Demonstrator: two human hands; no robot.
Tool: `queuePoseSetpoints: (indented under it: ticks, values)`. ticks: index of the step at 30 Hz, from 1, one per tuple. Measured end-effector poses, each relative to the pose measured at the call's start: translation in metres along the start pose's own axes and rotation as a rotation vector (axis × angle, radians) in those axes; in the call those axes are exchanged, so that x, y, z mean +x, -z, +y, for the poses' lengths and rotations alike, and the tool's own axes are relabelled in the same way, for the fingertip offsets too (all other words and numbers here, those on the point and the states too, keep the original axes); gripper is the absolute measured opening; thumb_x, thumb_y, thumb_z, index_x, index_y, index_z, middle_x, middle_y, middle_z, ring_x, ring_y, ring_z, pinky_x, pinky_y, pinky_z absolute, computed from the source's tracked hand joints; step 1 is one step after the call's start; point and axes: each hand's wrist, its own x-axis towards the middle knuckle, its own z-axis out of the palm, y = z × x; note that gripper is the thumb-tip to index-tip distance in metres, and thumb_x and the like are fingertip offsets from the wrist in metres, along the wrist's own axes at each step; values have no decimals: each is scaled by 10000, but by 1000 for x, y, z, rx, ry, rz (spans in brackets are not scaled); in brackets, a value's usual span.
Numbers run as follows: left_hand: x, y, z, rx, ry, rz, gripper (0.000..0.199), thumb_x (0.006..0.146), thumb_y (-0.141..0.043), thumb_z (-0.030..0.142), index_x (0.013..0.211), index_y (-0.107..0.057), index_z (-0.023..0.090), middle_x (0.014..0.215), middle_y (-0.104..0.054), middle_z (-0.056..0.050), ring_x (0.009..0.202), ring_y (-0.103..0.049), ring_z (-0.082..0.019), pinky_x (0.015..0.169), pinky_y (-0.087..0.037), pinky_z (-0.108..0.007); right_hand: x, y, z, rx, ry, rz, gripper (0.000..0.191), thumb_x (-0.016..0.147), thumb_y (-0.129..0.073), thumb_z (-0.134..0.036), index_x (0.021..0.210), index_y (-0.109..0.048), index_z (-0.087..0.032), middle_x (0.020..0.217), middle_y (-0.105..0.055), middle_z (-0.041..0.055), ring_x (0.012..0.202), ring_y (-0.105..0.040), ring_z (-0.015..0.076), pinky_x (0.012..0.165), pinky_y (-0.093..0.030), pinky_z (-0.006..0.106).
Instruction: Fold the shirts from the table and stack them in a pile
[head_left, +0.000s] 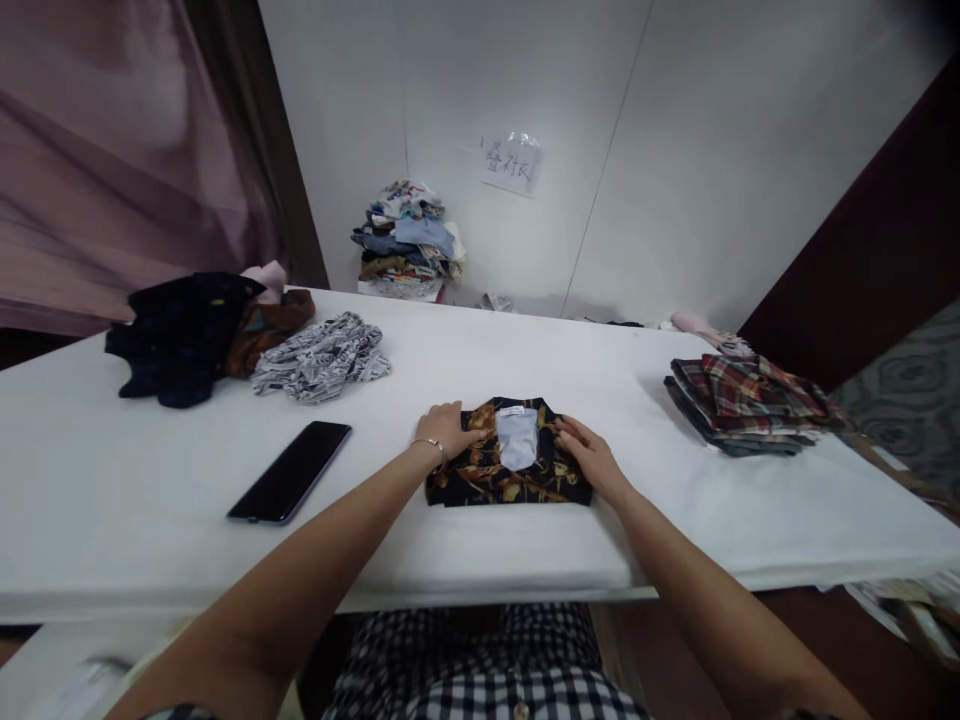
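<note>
A dark shirt [510,488] with a brown and gold floral print lies folded into a compact rectangle near the table's front edge. Its collar opening faces up and shows a pale lining with a label. My left hand [444,432], with a bracelet at the wrist, rests on the shirt's left side, thumb stretched over the fabric and apart from the fingers. On the opposite side, my right hand [592,460] lies with its fingers extended along the shirt's right edge. Both hands touch the shirt without visibly gripping it.
A phone [292,472] lies left of the shirt on the white table [480,350]. Crumpled clothes [187,335] and a black-and-white patterned garment [322,357] sit at the back left. Folded plaid shirts [750,395] are stacked at right. Behind the table rises a clothes pile [409,240].
</note>
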Motion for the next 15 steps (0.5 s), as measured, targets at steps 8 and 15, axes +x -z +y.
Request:
queuePoseSetpoints:
  ticks: [8,15]
  values:
    - [17,8,0,-435,48,-62,352,710,-732,473,899,-675,182,953,-755,-69,894,-699,-232,718,-524,-270,-74,-4,-14,222,-50,173,370,780,-690,-490,1025,-663,-215,961,-725,82,858,-679,241,773,-554,418]
    - [29,17,-31,-886,421,93,364,558,-846,308,833,-672,145,842,-755,-117,877,-707,-270,693,-548,-309,-77,-49,-42,752,-635,-346,331,840,-693,-371,1069,-576,-163,1096,-702,149,934,-716,256,694,-592,361]
